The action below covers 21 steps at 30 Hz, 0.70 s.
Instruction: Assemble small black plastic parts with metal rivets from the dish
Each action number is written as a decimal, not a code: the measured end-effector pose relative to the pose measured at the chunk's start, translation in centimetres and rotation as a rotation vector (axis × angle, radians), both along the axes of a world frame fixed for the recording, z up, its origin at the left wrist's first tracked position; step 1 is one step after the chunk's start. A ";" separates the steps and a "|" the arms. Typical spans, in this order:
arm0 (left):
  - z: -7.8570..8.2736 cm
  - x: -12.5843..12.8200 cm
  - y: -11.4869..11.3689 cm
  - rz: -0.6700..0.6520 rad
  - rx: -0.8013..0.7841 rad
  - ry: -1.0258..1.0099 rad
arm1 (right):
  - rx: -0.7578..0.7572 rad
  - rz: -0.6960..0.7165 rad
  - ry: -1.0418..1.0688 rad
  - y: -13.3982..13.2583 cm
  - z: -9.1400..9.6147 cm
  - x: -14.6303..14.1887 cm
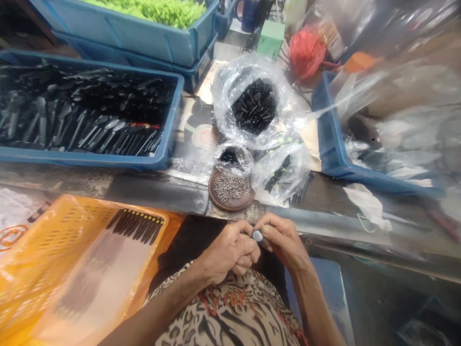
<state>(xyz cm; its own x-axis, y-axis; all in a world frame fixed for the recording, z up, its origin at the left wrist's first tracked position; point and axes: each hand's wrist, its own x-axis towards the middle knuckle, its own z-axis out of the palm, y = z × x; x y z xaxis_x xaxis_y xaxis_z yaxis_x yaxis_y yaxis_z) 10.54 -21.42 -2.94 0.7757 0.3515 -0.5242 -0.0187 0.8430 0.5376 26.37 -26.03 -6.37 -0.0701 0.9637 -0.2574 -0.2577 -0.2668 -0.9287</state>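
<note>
A small dark cylindrical piece (266, 241) with a round silver end is pinched in the right hand (283, 239), its long axis slanting down-right from the silver end, which faces the curled, pressed-together grip of the left hand (228, 252), below a round brown dish of small silver screws (230, 190) on the desk (158, 190)
</note>
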 end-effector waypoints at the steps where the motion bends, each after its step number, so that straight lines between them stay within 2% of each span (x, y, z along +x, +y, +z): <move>1: 0.1 0.1 0.0 0.006 -0.004 0.002 | -0.002 -0.009 -0.003 0.0 0.0 -0.1; 7: 0.3 0.3 0.0 0.042 -0.026 0.026 | -0.007 -0.078 0.011 -0.2 -0.2 -0.5; 12: 0.2 0.4 0.1 0.027 -0.057 0.024 | -0.019 -0.057 0.057 -0.4 -0.4 -0.7; 18: -0.1 0.5 0.0 0.042 -0.046 0.016 | -0.008 -0.186 0.096 -0.8 -0.3 -1.4; 21: -0.3 0.4 -0.1 0.006 -0.039 -0.006 | -0.005 -0.189 0.104 -1.0 -0.4 -1.5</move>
